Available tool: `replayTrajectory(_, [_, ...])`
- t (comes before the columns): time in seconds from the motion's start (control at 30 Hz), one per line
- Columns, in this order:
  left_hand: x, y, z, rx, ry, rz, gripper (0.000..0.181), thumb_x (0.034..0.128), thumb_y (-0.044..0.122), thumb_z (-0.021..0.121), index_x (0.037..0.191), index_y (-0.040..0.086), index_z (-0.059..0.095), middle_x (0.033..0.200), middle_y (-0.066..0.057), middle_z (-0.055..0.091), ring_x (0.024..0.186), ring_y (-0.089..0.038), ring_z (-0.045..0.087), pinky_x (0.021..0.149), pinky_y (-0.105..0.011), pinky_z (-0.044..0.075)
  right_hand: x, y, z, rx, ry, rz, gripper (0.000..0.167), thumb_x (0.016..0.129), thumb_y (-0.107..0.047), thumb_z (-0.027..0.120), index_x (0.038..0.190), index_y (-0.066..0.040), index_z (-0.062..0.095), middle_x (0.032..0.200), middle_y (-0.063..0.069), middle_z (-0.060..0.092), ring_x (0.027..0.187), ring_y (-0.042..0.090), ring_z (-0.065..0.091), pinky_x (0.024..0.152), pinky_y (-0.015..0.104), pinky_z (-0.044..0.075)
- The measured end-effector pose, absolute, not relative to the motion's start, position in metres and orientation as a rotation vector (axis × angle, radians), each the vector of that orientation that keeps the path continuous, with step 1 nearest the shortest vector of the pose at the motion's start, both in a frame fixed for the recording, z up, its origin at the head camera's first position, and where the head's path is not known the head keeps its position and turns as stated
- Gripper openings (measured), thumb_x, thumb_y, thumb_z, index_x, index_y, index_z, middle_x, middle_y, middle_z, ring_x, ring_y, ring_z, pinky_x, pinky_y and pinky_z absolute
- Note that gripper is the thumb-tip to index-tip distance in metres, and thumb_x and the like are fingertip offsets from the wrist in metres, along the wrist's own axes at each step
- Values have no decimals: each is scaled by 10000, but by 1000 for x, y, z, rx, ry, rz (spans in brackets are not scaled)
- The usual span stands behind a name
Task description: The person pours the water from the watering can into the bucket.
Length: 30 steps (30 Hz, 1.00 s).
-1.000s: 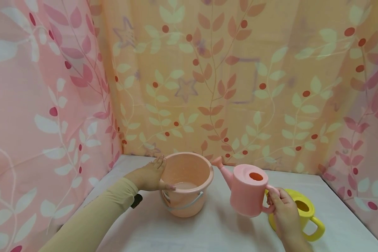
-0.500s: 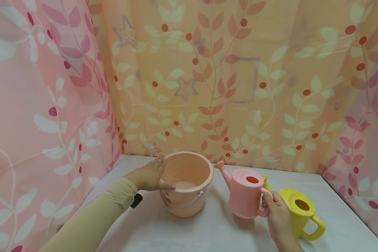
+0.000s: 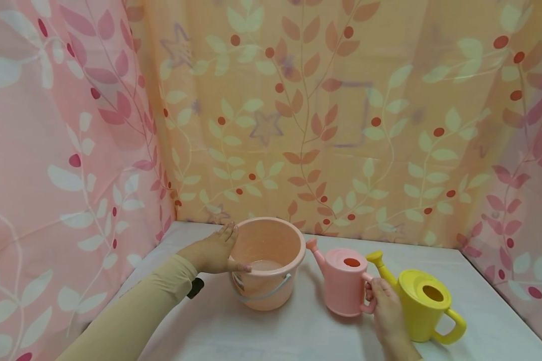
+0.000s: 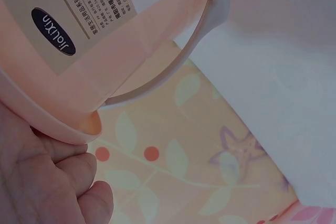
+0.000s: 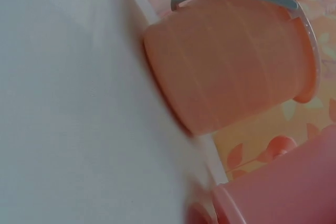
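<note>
A peach-coloured plastic bucket [image 3: 268, 288] stands upright at the middle of the table, its grey handle hanging down in front. My left hand [image 3: 212, 252] rests on the left of its rim, thumb along the front edge and fingers stretched toward the back. In the left wrist view the fingers [image 4: 79, 174] touch the rim beside the bucket's label. To the right, my right hand [image 3: 387, 303] grips the handle of a pink watering can [image 3: 343, 288]. The can is upright, its spout toward the bucket, at or very near the tabletop; whether it touches cannot be told.
A yellow watering can [image 3: 417, 313] stands just right of my right hand, spout pointing left. Flowered curtains [image 3: 271, 110] close off the back and both sides of the white table [image 3: 235, 336]. A small dark object [image 3: 195, 288] shows beneath my left wrist.
The right hand has brought the pink watering can down and left, away from the yellow one, whose spout now shows fully. The left hand and bucket have stayed still.
</note>
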State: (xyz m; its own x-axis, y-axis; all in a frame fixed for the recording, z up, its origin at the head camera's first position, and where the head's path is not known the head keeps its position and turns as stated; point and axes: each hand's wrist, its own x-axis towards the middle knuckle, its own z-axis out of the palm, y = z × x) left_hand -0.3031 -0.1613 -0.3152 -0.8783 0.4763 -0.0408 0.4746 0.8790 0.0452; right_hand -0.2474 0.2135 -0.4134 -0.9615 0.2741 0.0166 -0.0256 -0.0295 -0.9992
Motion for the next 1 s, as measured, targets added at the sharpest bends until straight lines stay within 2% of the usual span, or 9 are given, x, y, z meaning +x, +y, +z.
replayTrajectory(0.37, [-304, -162, -316, 747, 2990, 52, 1161, 722, 801, 396, 1423, -88, 135, 1489, -258, 64, 1379, -346, 69, 1093, -471, 155, -250, 210, -417, -304, -2132, 2062, 429, 990, -367, 319, 1065, 23, 480, 852, 56, 450, 754, 182, 440, 656, 283, 495])
replayTrajectory(0.53, [-303, -162, -316, 744, 2992, 82, 1163, 718, 796, 414, 1424, -87, 136, 1489, -258, 64, 1375, -362, 75, 1091, -475, 160, -253, 212, -418, -230, -2197, 2061, 416, 997, -321, 325, 914, 45, 504, 899, 66, 486, 841, 192, 451, 761, 306, 426])
replayTrajectory(0.67, [-302, -163, -316, 747, 2989, 100, 1154, 728, 781, 428, 1421, -94, 133, 1486, -268, 59, 1373, -369, 63, 1091, -478, 153, -255, 215, -418, -230, -2255, 2059, 457, 992, -355, 331, 792, 27, 481, 939, 80, 507, 923, 216, 451, 832, 329, 387])
replayTrajectory(0.8, [-302, -163, -316, 745, 2989, 91, 1154, 729, 782, 423, 1420, -96, 136, 1482, -275, 63, 1373, -370, 60, 1093, -476, 145, -254, 218, -419, -221, -2314, 2045, 496, 970, -395, 389, 768, 45, 493, 930, 124, 531, 927, 243, 474, 833, 330, 398])
replayTrajectory(1.0, [-303, -163, -317, 735, 3001, 75, 1146, 732, 782, 418, 1425, -85, 134, 1487, -263, 63, 1375, -360, 61, 1095, -471, 144, -250, 221, -420, -199, -2369, 2016, 418, 958, -330, 456, 842, 65, 529, 887, 168, 563, 869, 255, 516, 786, 305, 431])
